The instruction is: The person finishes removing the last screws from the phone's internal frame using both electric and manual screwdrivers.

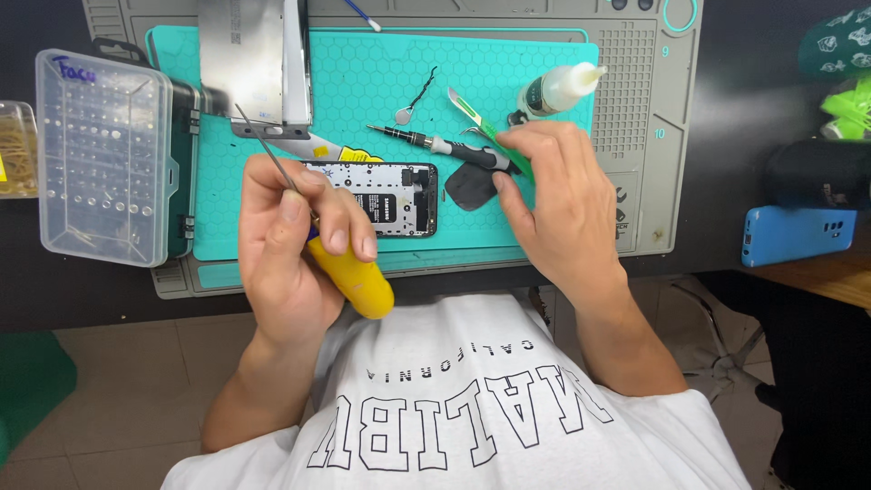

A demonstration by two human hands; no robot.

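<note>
The left hand is sitting at centre-left of the frame, fingers clenched around a yellow-handled tool, its thin metal shaft pointing up and left. Just beyond those fingers the opened phone is lying flat on the teal mat, back cover off, showing a dark frame, a white inner plate with small holes and a black label in the middle. The right hand is resting at centre-right, fingers pinching a green-handled blade that is angling toward the upper left. Beside it, a black pick and a slim black screwdriver are lying on the mat. A clear screw box is standing at left, a white glue bottle at upper right, a blue phone case at far right on the worktop.
</note>
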